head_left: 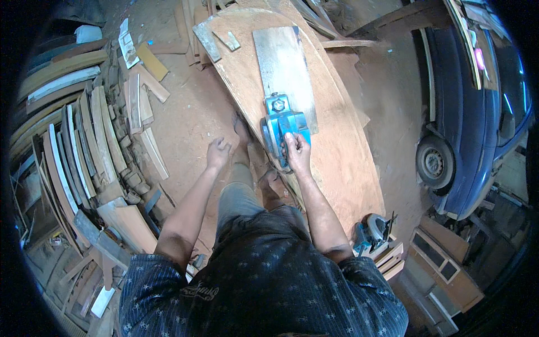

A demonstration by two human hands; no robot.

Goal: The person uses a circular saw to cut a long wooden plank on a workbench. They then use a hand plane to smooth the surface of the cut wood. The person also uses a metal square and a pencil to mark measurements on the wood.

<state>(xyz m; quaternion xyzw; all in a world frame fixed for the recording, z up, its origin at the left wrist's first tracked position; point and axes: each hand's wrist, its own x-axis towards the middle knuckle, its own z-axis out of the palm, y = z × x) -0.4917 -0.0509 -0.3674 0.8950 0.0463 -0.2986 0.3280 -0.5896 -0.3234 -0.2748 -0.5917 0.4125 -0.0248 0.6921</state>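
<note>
My right hand point(296, 150) is wrapped round the rear handle of a blue electric planer point(292, 121). The planer rests on the near end of a flat wooden board point(281, 62), which lies lengthwise on a workbench top point(342, 163) of pale wood with a curved edge. Off the bench's left side, my left hand point(219, 151) hangs in the air over the floor. Its fingers are loosely bent and slightly apart, with nothing in them. The planer's underside is hidden.
Two short wood strips point(216, 42) lie at the bench's far left corner. Behind its near right end is a blue and grey power tool point(370, 231). Stacked planks point(84, 146) fill the left side. A blue vehicle point(471, 123) stands at right, near a wooden frame point(443, 258).
</note>
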